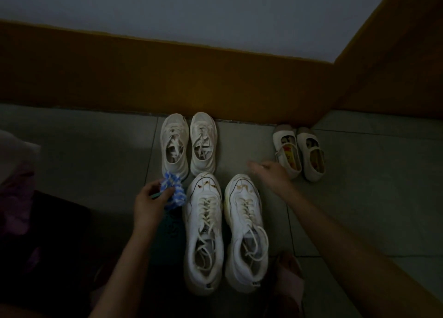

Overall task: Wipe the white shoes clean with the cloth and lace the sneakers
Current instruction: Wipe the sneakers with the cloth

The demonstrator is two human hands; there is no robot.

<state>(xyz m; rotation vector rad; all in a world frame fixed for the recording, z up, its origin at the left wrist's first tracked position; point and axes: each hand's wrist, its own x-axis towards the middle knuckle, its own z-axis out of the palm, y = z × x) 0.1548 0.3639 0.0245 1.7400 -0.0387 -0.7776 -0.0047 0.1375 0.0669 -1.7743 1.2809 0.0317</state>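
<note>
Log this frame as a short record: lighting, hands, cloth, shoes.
lighting: dim
left hand: grips the blue-and-white cloth, left of the near sneakers' toes
right hand: open, blurred, held out over the floor, holding nothing
near white sneakers: side by side, laces threaded but loose
far white sneakers: toes toward the wall
strap shoes: pair near the right corner

Home corner — 3 shoe pairs (203,221) on tiled floor (96,150) by wall (143,78)
</note>
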